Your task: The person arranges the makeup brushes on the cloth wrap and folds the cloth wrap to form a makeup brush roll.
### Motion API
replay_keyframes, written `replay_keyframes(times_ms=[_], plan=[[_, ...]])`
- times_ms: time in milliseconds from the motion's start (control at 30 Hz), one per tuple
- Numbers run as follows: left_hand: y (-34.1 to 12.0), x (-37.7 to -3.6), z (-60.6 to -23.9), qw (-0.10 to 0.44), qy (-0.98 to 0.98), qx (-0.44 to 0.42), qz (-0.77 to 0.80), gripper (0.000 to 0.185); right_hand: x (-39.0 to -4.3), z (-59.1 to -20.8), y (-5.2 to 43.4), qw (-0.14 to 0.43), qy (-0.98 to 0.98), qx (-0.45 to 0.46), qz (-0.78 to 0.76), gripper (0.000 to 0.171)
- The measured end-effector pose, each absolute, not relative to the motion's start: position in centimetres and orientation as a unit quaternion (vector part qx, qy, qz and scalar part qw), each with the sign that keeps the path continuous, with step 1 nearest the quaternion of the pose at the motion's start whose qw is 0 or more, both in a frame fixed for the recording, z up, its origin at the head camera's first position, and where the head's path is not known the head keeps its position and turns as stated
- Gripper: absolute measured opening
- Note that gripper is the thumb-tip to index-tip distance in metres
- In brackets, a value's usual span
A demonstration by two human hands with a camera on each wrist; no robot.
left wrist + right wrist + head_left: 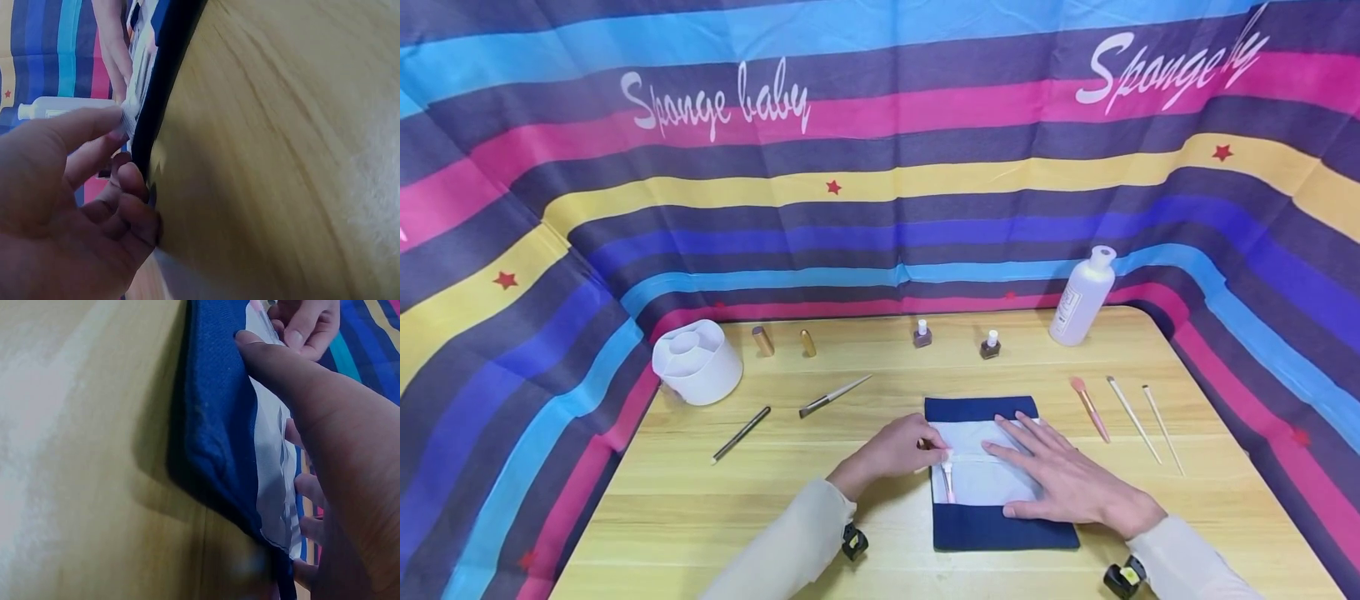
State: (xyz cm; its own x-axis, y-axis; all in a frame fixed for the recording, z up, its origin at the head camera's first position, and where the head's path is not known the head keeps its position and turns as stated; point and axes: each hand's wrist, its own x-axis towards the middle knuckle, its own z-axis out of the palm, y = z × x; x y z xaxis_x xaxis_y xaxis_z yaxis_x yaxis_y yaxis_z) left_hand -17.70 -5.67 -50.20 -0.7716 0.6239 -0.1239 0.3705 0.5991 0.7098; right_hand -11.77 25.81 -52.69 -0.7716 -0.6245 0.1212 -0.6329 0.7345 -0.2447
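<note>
A navy brush roll with a white inside lies open on the wooden table. Across its white inside runs a thin white band. A makeup brush with a pink handle sits upright in the left part of the roll. My left hand pinches the roll's white fabric at its left side, thumb and forefinger together by the top of that brush; the left wrist view shows the other fingers curled beneath. My right hand rests on the roll's right half, fingers spread, thumb over the lower navy edge.
Right of the roll lie a pink brush and two slim white brushes. To the left are a dark brush and an angled brush. Behind stand a white organizer, two lipsticks, two small bottles and a white bottle.
</note>
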Motion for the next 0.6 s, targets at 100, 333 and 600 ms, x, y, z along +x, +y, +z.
replay_keyframes(times_ms=[100,333,600], plan=[[-5.7,-17.7,-50.1,0.180,0.877,0.307,0.323,0.017,-11.8,-52.6,25.7,0.006,-0.932,0.337,0.136,0.084],[-5.7,-17.6,-50.1,0.196,0.883,0.284,0.319,0.015,-11.9,-52.5,25.7,0.003,-0.932,0.337,0.137,0.084],[-7.0,-18.2,-49.8,0.190,0.877,0.275,0.344,0.023,-11.9,-52.6,25.9,0.012,-0.931,0.339,0.136,0.083]])
